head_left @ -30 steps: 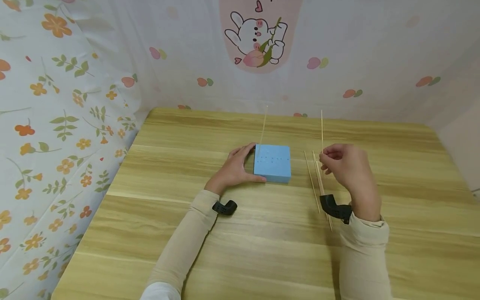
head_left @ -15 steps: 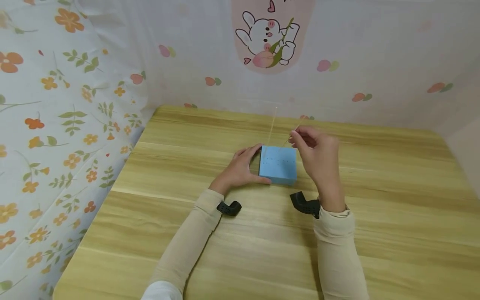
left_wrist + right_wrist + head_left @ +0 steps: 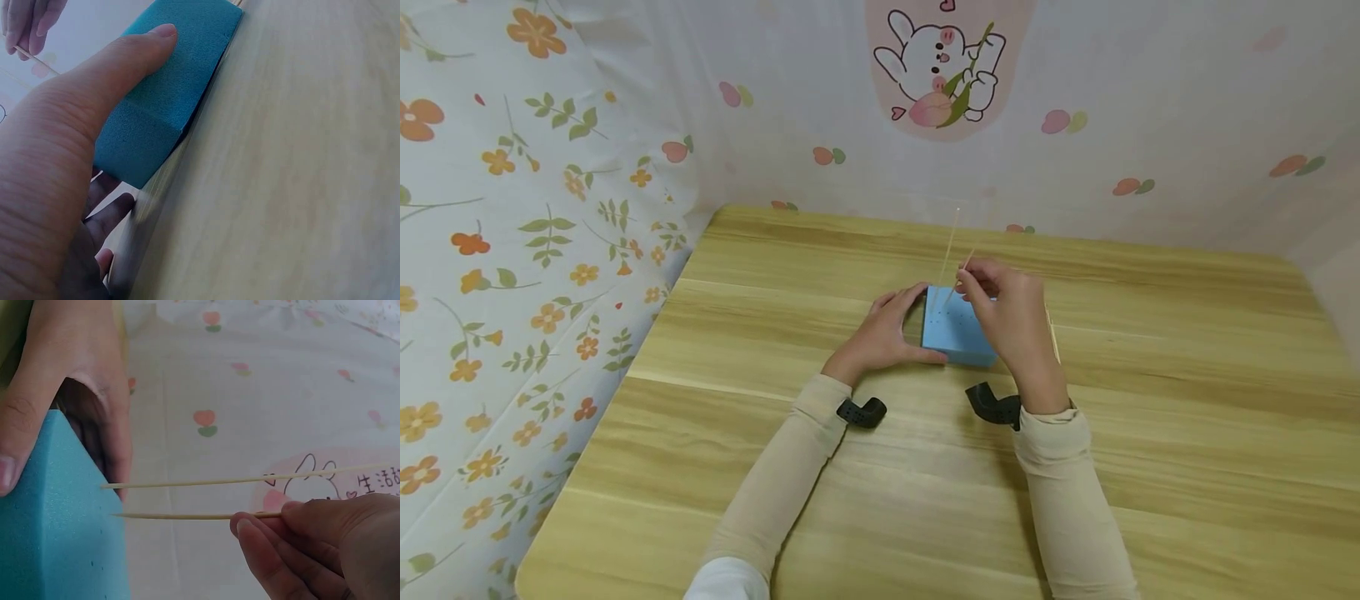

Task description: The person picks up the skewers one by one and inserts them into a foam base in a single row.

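A blue foam block (image 3: 958, 335) with rows of small holes in its top lies on the table. My left hand (image 3: 883, 335) holds its left side, thumb on the front face and fingers at the back. One bamboo skewer (image 3: 194, 483) stands upright in the block near its left end. My right hand (image 3: 1011, 312) pinches a second skewer (image 3: 169, 517) between thumb and fingers over the block. In the right wrist view its pointed tip is at the holed face beside the standing skewer; I cannot tell whether it has entered a hole.
More skewers (image 3: 1052, 335) lie on the wood-grain table (image 3: 1187, 400) to the right, mostly hidden behind my right hand and wrist. A white curtain (image 3: 760, 108) with printed fruit and a rabbit hangs behind the table. Flower-patterned cloth (image 3: 550, 250) hangs at the left.
My right hand has carried a skewer leftward from the loose skewers to above the block, its tip now lower and nearer the standing skewer. The left hand keeps its hold on the block.
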`<state>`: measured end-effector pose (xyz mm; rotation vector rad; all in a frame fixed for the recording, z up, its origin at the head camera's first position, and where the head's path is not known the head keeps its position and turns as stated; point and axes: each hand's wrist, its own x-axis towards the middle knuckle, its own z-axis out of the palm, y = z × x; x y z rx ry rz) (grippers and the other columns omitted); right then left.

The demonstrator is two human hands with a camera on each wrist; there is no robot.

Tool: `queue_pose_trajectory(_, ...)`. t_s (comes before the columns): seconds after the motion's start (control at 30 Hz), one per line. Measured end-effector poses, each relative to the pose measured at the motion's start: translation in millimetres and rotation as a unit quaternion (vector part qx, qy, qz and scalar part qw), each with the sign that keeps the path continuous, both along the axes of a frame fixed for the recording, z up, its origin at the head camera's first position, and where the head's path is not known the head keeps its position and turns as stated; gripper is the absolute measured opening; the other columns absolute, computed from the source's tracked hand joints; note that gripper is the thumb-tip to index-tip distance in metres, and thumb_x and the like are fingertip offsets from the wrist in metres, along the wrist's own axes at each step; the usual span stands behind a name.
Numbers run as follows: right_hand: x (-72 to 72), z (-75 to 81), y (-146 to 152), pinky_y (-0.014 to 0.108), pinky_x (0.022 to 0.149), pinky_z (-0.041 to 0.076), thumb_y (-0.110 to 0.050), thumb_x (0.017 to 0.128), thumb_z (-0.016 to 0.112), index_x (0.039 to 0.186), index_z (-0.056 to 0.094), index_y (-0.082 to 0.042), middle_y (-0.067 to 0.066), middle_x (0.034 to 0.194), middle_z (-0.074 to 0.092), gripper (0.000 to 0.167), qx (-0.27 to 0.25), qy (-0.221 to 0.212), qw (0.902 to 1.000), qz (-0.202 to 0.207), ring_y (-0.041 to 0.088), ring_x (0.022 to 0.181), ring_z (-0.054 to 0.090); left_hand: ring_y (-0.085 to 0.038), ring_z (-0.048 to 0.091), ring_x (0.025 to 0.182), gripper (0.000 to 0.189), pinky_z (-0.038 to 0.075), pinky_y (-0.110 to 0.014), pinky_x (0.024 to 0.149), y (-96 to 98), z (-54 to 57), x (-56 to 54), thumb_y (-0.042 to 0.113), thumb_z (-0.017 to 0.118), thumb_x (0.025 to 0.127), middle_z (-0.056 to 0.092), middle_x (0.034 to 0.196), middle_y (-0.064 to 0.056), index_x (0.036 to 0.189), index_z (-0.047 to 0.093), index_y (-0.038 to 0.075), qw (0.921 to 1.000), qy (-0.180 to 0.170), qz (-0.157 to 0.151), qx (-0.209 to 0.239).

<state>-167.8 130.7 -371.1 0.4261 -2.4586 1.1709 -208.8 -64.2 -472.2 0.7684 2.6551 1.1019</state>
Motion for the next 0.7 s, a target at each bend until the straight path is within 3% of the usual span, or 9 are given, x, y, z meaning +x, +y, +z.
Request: queue_pose_trajectory(0.7, -1.6, -4.3, -0.1, 0.045, 0.071, 0.061, -0.008, 0.101, 0.068, 0.104, 0.076, 0.004, 0.015, 0.088, 0.077, 0.015, 0.01, -0.002, 0.9999, 0.002, 0.028, 0.079, 0.076, -0.02, 0.032, 0.15, 0.12, 0.01, -0.039, 0.125, -0.1, -1.4, -0.2, 0.059, 0.089, 0.073, 0.04, 0.163, -0.001, 0.165, 0.025, 0.017, 1.0, -0.007, 0.005, 0.0)
